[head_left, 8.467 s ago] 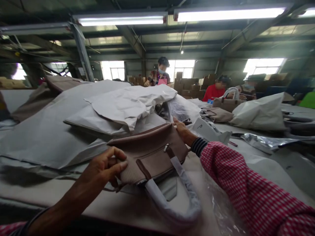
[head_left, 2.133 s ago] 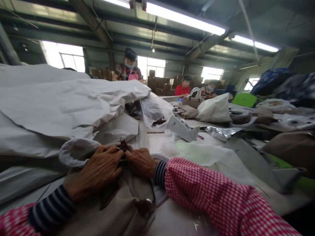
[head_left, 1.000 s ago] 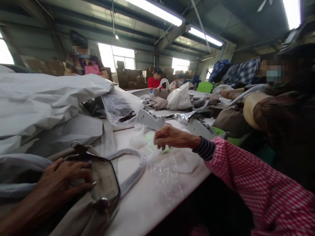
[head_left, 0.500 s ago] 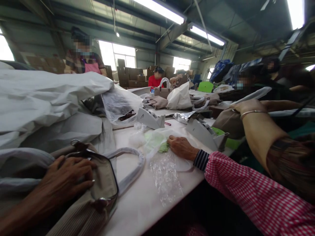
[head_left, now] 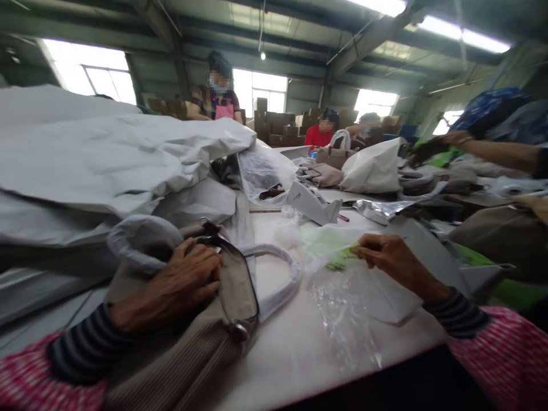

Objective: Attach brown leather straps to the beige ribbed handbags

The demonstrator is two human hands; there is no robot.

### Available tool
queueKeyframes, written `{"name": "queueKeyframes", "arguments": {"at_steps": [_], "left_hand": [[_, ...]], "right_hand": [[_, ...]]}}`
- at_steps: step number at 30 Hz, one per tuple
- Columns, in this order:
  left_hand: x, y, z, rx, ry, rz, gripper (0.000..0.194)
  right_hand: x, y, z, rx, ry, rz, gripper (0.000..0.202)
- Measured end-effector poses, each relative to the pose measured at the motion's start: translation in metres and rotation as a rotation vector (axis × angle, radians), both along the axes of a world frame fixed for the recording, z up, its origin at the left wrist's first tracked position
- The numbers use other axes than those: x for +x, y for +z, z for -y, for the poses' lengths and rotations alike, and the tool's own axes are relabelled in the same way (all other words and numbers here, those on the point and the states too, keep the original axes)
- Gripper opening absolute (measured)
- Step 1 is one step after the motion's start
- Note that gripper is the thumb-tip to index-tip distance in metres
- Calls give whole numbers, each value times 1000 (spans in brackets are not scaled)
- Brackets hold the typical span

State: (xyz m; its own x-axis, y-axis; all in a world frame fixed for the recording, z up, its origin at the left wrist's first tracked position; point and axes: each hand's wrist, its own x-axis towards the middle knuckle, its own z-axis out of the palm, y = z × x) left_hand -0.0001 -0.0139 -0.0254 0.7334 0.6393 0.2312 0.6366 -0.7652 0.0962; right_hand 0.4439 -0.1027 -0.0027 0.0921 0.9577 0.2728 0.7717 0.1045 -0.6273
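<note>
Now, head view: left hand [head_left: 171,285] curls at open bag's [head_left: 188,354] mouth on table [head_left: 282,359], grip unclear; right hand [head_left: 398,265] pinches green piece [head_left: 340,258] beside clear film [head_left: 338,311]. Clinging film could drag along; lopsided pull might tip bag.

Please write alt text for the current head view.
A person's left hand rests at the open top of a taupe handbag, while the right hand pinches something green among clear plastic on a white table.
</note>
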Motion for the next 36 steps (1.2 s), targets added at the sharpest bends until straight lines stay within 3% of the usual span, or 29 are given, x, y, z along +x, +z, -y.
{"name": "queueKeyframes", "arguments": {"at_steps": [5,9,13,17,20,24,32,36], "left_hand": [[-1,16,8,-143,0,-68,16],[-12,28,13,-268,-73,-58,20],[-20,30,18,-243,-67,-53,23],[-21,35,18,-188,-98,-161,27],[-22,45,13,-159,-142,-264,21],[-20,56,0,-123,-204,-400,14],[-1,44,-4,-6,-119,-524,15],[1,41,-5,3,-189,-440,24]], "right_hand": [[-58,29,-5,-60,223,-284,39],[-131,35,-32,-195,468,-622,31],[-206,16,-63,-405,575,-796,15],[-251,-19,-80,-504,481,-715,13],[-260,-36,-85,-517,422,-642,15],[-256,-37,-87,-524,454,-634,19],[-254,-25,-97,-639,466,-603,20],[-253,-23,-103,-652,499,-596,19]]}}
